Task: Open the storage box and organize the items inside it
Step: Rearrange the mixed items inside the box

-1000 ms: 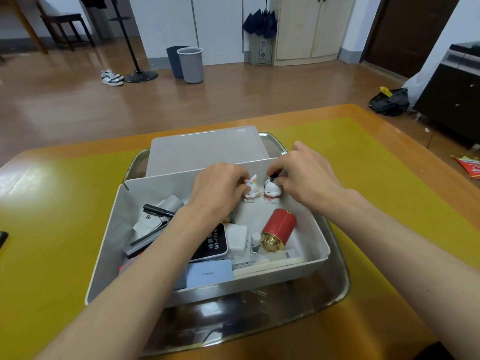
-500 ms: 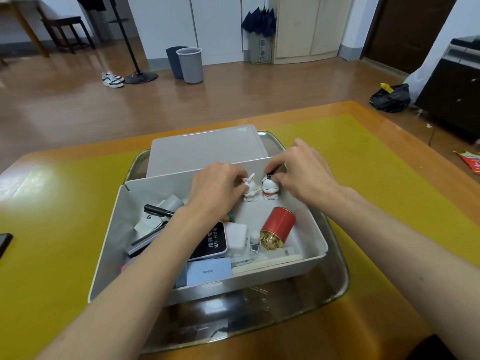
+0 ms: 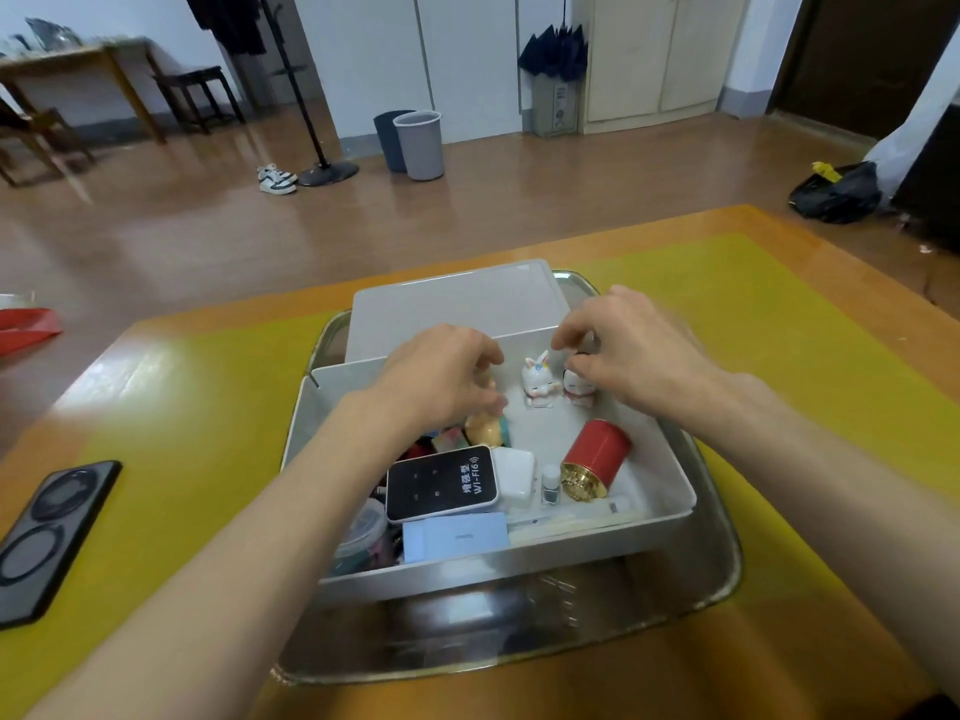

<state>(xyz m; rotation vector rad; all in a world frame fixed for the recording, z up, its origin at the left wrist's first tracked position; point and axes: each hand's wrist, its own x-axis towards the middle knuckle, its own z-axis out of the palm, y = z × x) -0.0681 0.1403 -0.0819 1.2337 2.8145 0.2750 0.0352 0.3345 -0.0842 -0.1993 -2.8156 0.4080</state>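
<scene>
Both hands have let go: left hand [image 3: 441,376] loosely curled and empty, right hand [image 3: 631,350] half-open above the white bunny figurine [image 3: 537,379] and white cat figurine [image 3: 575,387], which now stand upright by the far wall of the white plastic storage box [image 3: 670,480], so next item.

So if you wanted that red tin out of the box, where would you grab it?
Probably around its red body, coming from above. The red tin lies tilted on its side in the box, gold end toward the camera, so its round flanks are exposed. Fingers could close across them; there is free floor on its right, while a small bottle stands close on its left.
</scene>
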